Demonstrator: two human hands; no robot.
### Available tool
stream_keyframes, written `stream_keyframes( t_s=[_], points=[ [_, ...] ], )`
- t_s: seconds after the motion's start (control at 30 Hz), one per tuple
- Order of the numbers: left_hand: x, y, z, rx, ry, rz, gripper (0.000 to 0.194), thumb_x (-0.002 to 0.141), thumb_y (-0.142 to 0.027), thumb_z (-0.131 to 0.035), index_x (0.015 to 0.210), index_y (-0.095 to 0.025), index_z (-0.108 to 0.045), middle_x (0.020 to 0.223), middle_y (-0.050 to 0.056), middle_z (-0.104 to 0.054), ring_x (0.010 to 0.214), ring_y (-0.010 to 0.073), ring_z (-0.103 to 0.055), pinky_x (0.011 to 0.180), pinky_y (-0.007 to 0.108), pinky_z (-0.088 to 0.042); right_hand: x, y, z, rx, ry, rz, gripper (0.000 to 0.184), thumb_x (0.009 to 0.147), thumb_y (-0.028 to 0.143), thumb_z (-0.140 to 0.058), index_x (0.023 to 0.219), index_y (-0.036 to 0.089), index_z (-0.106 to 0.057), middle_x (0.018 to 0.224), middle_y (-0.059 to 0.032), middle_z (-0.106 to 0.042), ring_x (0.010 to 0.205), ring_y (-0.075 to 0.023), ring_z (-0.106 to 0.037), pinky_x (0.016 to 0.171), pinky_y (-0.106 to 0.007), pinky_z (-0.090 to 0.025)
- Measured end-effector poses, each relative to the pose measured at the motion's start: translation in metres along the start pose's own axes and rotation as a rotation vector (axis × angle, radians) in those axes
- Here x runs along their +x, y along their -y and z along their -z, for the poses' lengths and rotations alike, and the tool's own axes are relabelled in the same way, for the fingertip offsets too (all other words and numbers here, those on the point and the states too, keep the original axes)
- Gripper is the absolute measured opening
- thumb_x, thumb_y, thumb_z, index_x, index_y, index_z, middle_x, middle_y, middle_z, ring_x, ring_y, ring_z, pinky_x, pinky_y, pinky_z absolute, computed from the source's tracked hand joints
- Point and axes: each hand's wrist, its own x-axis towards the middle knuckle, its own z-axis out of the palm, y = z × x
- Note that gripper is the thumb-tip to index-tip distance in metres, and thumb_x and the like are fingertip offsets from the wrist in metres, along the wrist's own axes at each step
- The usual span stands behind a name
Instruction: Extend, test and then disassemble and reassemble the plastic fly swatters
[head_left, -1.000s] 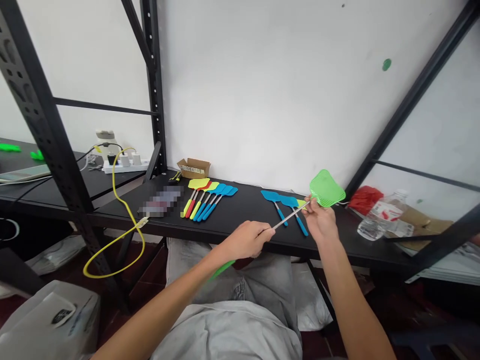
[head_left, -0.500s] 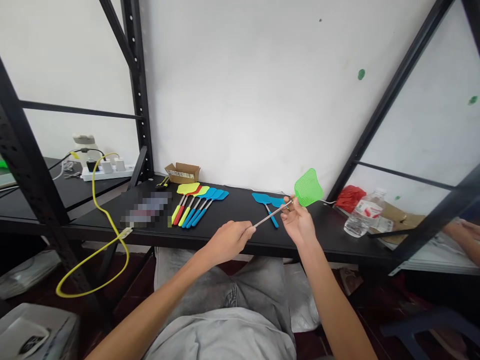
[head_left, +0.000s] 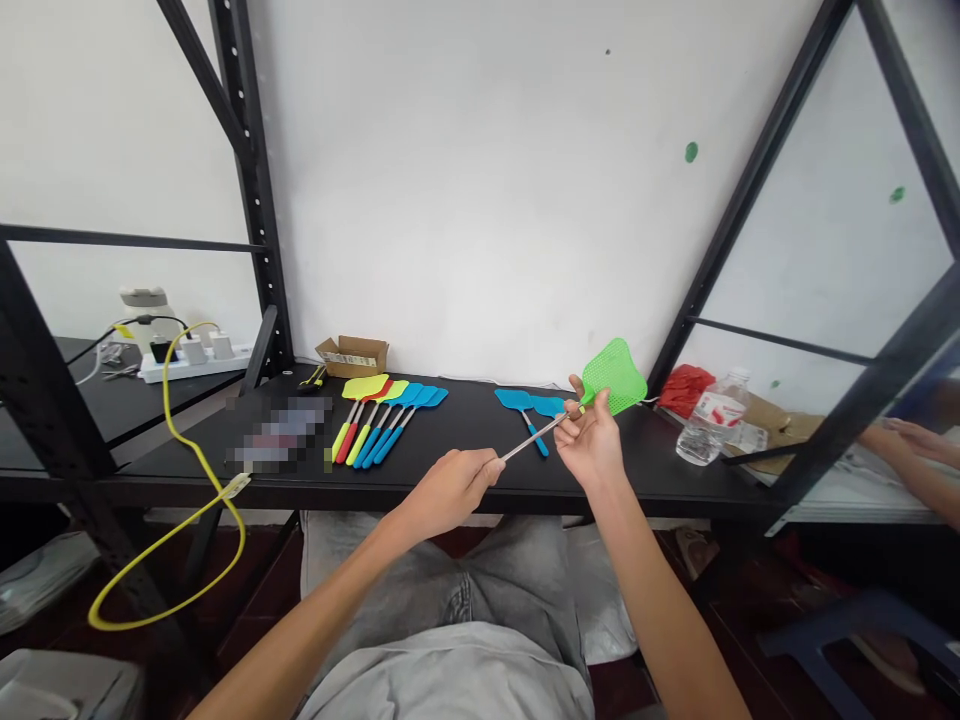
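Over on the left of the desk lies a row of fly swatters, a box behind it by the wall. Right of the middle lie more swatters, partly behind the right hand; the held swatter reaches from the left hand past it. Farther right stands a bottle, a bag behind it.

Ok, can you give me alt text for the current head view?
A person holds a green flyswatter, right grip near its mesh end, left grip lower down. On the black table lie a colorful row of flyswatters and, farther right, blue ones.
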Motion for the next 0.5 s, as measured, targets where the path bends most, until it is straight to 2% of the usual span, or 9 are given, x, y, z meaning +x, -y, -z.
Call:
stream_keyframes(
  t_s=[0.2,0.5],
  points=[
    [0.0000,-0.0001,-0.0034,0.026,-0.002,-0.032,0.037,0.101,-0.037,-0.027,0.070,-0.020,-0.037,0.060,-0.005,-0.038,0.057,0.0117,-0.035,0.057,0.025,-0.024,-0.0012,-0.0005,0.0042,-0.054,-0.008,0.084,0.024,0.089,0.036,-0.064,0.109,0.023,-0.065,0.067,0.0031,-0.065,0.042,-0.0053,-0.044,0.040,-0.016,-0.041],
    [0.0004,-0.0024,-0.0101,0.197,-0.094,-0.007,0.034,0.101,-0.036,-0.030,0.072,-0.021,-0.038,0.058,-0.004,-0.034,0.051,0.0132,-0.031,0.056,0.026,-0.020,-0.0054,-0.0013,-0.0056,-0.055,-0.048,0.081,0.020,0.087,0.030,-0.065,0.104,0.020,-0.067,0.069,0.0012,-0.067,0.043,-0.0045,-0.046,0.041,-0.015,-0.041]
  ],
)
